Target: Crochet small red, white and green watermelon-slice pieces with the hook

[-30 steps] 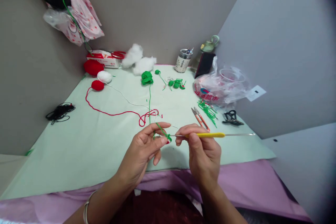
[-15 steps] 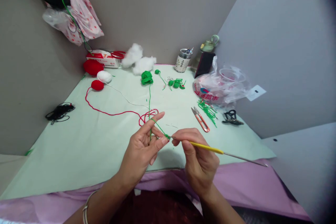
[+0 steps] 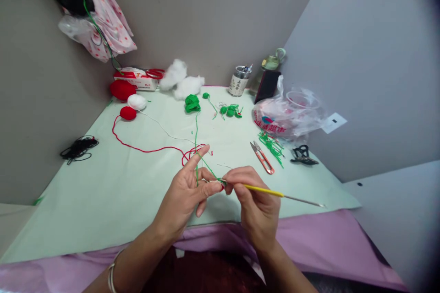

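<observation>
- Head view, lower centre: two bare hands meet over a pale green table surface [image 3: 103,192].
- The left hand [image 3: 185,190] pinches one small green piece [image 3: 222,182], with a touch of red at its edge, between thumb and fingers; its index finger points up with a green strand [image 3: 208,166] running over it.
- The right hand [image 3: 257,206] grips one yellow-handled hook [image 3: 264,190], its near end at the green piece, its other metal end reaching toward the lower right.
- Centre: one green yarn bundle [image 3: 192,103], one small green ball [image 3: 206,95] with a tail, and a cluster of small green pieces [image 3: 231,110], too tangled to count surely.
- Left: two red yarn balls, one larger [image 3: 123,89] and one smaller [image 3: 128,113], one white ball [image 3: 136,101] between them, and one black yarn tangle [image 3: 79,149].
- Top centre-left: two white fluffy tufts [image 3: 189,87], beside one box [image 3: 137,80] and one pair of red-handled scissors [image 3: 155,73].
- Upper right of centre: one can of pens [image 3: 238,83], one bottle [image 3: 271,62], one dark phone [image 3: 267,86].
- Right: one plastic bag [image 3: 288,112], one pair of orange snips [image 3: 263,160], one pile of green strands [image 3: 271,147], one black clip [image 3: 304,155].
</observation>
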The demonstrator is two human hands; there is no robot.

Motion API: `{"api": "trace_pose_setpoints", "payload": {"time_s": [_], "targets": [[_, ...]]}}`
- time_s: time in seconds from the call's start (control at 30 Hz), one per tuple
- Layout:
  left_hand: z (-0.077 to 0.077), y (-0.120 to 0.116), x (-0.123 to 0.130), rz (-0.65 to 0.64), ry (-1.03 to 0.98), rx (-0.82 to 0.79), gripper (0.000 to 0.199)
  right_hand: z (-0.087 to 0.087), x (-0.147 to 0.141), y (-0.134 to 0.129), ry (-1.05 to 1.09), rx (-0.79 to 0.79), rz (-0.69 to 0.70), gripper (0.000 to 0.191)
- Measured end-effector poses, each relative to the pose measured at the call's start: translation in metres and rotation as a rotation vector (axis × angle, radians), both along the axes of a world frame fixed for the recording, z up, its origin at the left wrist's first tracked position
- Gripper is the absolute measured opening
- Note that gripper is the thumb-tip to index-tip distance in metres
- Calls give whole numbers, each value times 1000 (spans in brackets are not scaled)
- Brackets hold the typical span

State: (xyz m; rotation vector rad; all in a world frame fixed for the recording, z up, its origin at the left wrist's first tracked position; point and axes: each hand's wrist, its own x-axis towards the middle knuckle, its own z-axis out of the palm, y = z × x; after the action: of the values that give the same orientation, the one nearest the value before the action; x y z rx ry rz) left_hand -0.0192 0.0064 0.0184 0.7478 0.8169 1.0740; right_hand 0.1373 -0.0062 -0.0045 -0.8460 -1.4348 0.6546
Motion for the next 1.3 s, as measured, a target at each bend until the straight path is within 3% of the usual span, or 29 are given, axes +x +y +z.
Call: {"api": "trace_pose_setpoints", "payload": {"time_s": [0.1,0.2,0.33,0.5,0.77,1.03,1.3], "targets": [[-4,-4,6,75,-20,12,98,-6,-2,-3,-297,196,-192,34],[-2,-5,7,4,-135,-93,89,-12,-3,-5,-407,329,-282,41],[5,2,-1,-43,-235,-202,67,-5,-1,1,-67,82,-165,28],[8,1,0,-19,-171,-88,63,4,0,10,322,-185,55,16],[8,-1,6,-6,-106,-82,77,-7,-2,10,296,-258,92,18],[7,1,6,33,-104,-88,77,0,-2,9,210,-150,22,16],[4,6,-4,-72,-271,-191,45,7,5,16,501,-303,89,17]]}}
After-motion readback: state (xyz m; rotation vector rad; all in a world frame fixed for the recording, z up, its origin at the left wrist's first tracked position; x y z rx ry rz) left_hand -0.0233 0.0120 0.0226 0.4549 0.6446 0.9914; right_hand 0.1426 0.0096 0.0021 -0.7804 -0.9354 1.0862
